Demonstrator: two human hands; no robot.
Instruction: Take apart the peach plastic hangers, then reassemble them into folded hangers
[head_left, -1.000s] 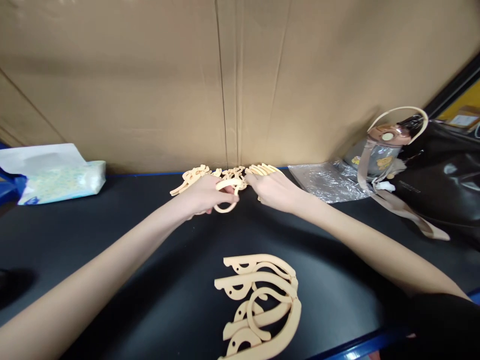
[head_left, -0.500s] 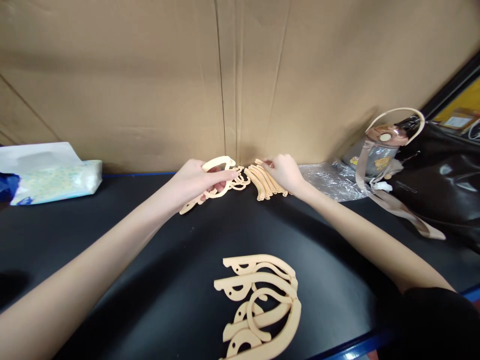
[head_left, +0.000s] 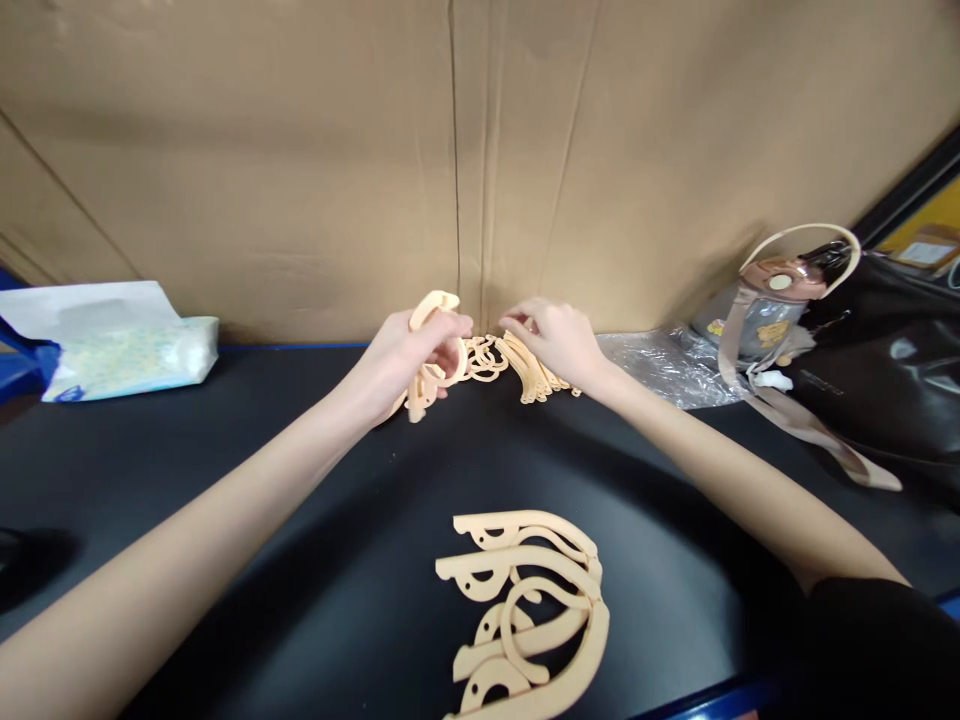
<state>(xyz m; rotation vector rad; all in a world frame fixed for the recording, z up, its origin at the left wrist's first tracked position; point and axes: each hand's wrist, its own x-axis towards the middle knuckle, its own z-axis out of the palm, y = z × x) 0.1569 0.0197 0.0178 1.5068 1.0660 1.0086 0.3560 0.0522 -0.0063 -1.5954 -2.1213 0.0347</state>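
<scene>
My left hand (head_left: 401, 355) is closed around cream plastic folding-hanger parts. One curved hanger arm (head_left: 433, 305) stands up past the thumb, and more pieces hang below the fingers. At the right, my right hand (head_left: 559, 335) hovers over a row of curved hanger arms (head_left: 529, 370), fingers bent and slightly apart, with nothing visible between them. Whether its fingertips touch the row cannot be made out. Between the hands lies a small heap of hanger hooks (head_left: 486, 358). Closer to me, several folded hangers (head_left: 525, 600) lie overlapping on the black tabletop (head_left: 337, 560).
A cardboard wall (head_left: 300, 180) rises behind the table. On the left lies a soft patterned packet (head_left: 135, 355) with white paper. To the right are clear plastic wrap (head_left: 660, 365), a strapped drink bottle (head_left: 780, 300) and a black bag (head_left: 877, 350).
The parts in my left hand have turned, so the curved arm now stands more upright. My right hand's fingers have come off a piece at the row's top. The view has shifted slightly.
</scene>
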